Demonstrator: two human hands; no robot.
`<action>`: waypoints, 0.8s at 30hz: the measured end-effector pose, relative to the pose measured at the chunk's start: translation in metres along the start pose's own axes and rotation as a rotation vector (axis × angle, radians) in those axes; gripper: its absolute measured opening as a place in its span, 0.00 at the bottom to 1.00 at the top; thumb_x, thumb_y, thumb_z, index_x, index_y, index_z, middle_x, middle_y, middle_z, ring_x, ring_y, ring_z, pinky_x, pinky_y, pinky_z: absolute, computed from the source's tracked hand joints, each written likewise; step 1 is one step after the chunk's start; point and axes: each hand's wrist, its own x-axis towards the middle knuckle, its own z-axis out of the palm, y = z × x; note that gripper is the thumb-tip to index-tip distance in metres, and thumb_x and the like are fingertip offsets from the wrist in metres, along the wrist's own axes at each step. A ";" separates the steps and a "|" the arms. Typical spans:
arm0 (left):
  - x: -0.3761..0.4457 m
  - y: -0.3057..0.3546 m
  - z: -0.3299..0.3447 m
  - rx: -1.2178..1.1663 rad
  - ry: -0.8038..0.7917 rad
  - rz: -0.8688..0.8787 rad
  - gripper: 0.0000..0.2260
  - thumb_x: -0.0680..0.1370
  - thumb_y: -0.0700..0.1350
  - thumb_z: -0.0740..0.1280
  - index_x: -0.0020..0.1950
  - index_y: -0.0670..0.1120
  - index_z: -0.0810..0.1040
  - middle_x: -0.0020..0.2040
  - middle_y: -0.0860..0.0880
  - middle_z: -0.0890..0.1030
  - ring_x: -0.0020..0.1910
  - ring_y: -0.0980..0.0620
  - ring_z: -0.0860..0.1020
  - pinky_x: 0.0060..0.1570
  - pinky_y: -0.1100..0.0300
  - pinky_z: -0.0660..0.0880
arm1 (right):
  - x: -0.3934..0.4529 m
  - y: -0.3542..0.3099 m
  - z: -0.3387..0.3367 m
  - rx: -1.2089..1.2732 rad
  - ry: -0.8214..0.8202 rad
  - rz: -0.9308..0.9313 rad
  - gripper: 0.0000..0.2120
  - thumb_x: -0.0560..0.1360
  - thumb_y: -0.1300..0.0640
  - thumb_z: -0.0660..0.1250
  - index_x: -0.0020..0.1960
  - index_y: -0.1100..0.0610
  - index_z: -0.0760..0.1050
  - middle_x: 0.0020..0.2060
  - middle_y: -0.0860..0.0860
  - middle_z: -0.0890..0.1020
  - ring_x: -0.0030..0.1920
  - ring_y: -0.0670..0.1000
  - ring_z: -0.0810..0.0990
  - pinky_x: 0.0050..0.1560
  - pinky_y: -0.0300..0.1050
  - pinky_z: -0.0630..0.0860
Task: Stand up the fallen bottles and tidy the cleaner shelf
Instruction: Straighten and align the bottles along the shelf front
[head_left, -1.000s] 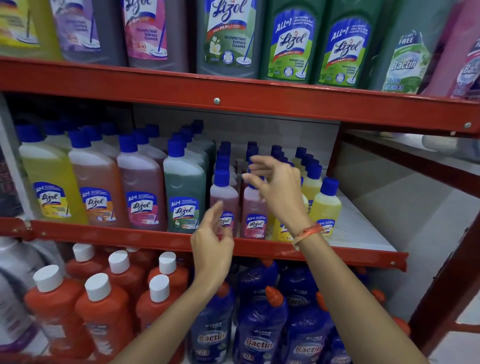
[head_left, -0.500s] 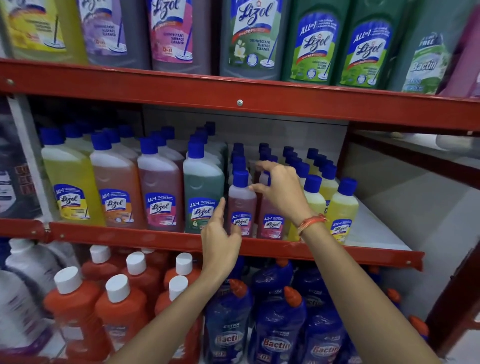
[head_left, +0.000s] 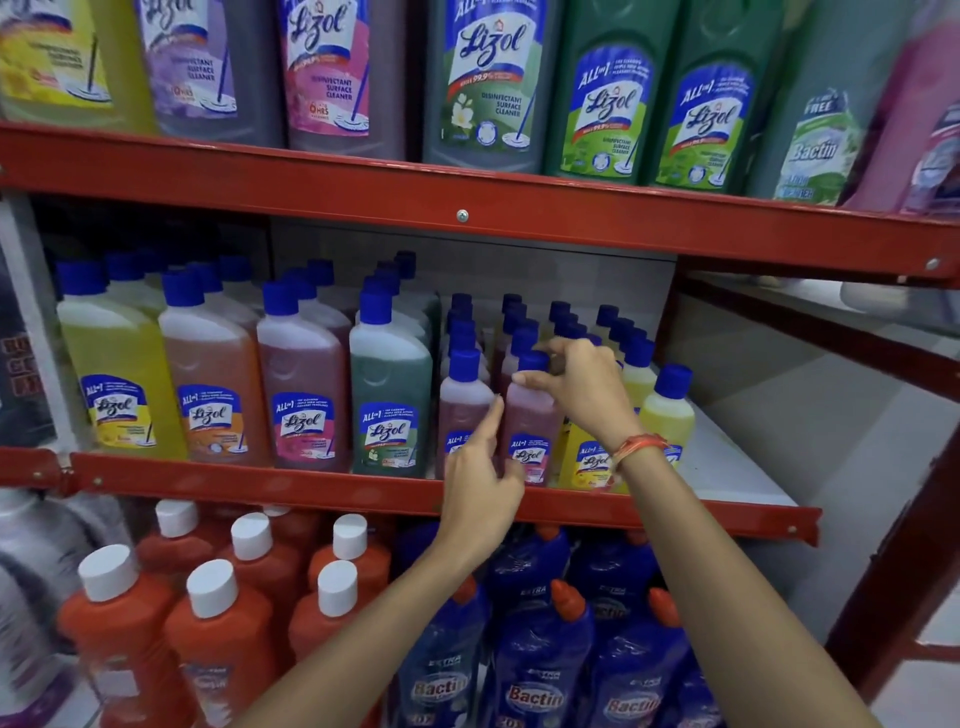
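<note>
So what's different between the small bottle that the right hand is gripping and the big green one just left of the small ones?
The small pink bottle is much shorter and slimmer than the big green bottle. Its liquid is pinkish red; the other's is dark green. The right hand grips the pink one near its cap, while the green one stands untouched. Both stand upright at the shelf's front, with blue caps and Lizol labels.

single head cam, wide-angle, close to the red metal shelf rack (head_left: 467, 213), facing it head-on, tilted slightly down; middle tier sits centre frame, top and bottom tiers cropped, both forearms enter from the bottom edge
</note>
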 end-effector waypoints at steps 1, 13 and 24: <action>0.002 -0.001 0.004 0.000 -0.031 -0.019 0.31 0.73 0.33 0.62 0.74 0.51 0.60 0.39 0.69 0.70 0.37 0.72 0.74 0.42 0.78 0.71 | 0.000 0.001 -0.001 0.026 -0.011 -0.005 0.26 0.71 0.49 0.74 0.65 0.59 0.76 0.49 0.59 0.85 0.46 0.59 0.83 0.54 0.53 0.79; 0.002 0.003 0.007 -0.013 -0.001 -0.081 0.31 0.73 0.34 0.63 0.74 0.48 0.61 0.47 0.64 0.75 0.38 0.72 0.74 0.48 0.76 0.68 | -0.002 -0.004 -0.010 0.026 -0.073 -0.067 0.29 0.73 0.50 0.72 0.70 0.59 0.71 0.56 0.60 0.83 0.50 0.58 0.84 0.53 0.51 0.80; -0.001 0.001 -0.032 0.104 0.233 -0.112 0.30 0.72 0.33 0.62 0.74 0.47 0.61 0.62 0.40 0.79 0.60 0.44 0.77 0.62 0.54 0.73 | -0.004 -0.045 0.029 -0.135 -0.156 -0.215 0.37 0.70 0.56 0.75 0.74 0.61 0.62 0.56 0.63 0.81 0.58 0.64 0.79 0.57 0.55 0.77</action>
